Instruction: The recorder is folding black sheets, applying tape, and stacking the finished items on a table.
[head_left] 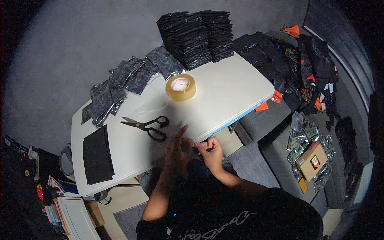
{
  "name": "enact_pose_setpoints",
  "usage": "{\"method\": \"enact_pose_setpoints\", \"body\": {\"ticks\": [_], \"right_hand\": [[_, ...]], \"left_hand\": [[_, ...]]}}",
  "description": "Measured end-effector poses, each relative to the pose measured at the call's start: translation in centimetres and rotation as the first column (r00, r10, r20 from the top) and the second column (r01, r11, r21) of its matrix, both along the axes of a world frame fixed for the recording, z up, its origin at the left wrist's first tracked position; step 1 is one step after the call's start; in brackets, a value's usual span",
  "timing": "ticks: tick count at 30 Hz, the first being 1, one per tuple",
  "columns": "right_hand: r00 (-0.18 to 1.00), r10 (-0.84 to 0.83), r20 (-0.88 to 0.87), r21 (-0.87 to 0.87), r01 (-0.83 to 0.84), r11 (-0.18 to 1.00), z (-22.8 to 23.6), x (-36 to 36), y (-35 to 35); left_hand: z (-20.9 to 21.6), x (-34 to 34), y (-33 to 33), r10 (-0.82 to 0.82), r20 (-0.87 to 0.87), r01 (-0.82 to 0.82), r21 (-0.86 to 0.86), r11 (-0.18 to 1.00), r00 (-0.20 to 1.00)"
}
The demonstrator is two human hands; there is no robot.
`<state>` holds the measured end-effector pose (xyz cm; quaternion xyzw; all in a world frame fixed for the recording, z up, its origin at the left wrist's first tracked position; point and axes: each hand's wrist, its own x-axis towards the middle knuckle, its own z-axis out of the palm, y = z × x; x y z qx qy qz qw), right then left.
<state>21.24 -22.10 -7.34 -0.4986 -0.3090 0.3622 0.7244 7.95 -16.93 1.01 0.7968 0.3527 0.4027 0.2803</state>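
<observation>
My left hand [178,149] and my right hand [212,153] meet at the table's near edge, fingertips almost touching. Thumb and finger of the right hand are pinched together, its other fingers curled. The left hand also pinches, with one finger sticking up, and lies partly in shadow. Whatever they hold, if anything, is too small to make out. Black-handled scissors [146,126] lie left of my hands, blades parted and pointing left. Beyond them a wide roll of clear yellowish tape [181,88] rests flat on the white table [224,86].
Two tall stacks of black plastic packets [196,38] stand at the table's far edge. Silvery-dark packets [120,80] are heaped to their left. A black folded piece [98,156] lies at the left end. Right of the table, a grey sofa [272,120] bears a cardboard box [312,161].
</observation>
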Motion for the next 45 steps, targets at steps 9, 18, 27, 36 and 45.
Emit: {"method": "enact_pose_setpoints", "body": {"ticks": [9,18,27,36,45], "right_hand": [[0.971,-0.048,0.234,-0.035,0.058,0.998,0.1,0.5,0.2],[0.909,-0.051,0.414,-0.146,0.121,0.982,0.4,1.9,0.2],[0.789,-0.088,0.608,-0.038,0.139,0.99,0.0,2.8,-0.1],[0.967,0.248,0.049,0.21,-0.253,0.944,9.9,0.7,-0.1],[0.914,0.397,-0.08,0.227,-0.371,0.9,8.6,-0.2,2.0]], "left_hand": [[1.2,0.1,-0.5,0.004,-0.084,-0.004,0.008,1.0,0.996],[1.2,-0.2,-0.3,-0.021,-0.111,0.02,-0.005,1.0,0.994],[4.4,-1.8,1.8,0.07,-0.146,-0.022,0.304,0.953,0.987],[6.3,-3.9,-1.4,-0.102,0.507,0.385,-0.493,0.78,0.856],[5.9,-3.3,-2.5,-0.017,0.492,0.305,-0.511,0.804,0.871]]}}
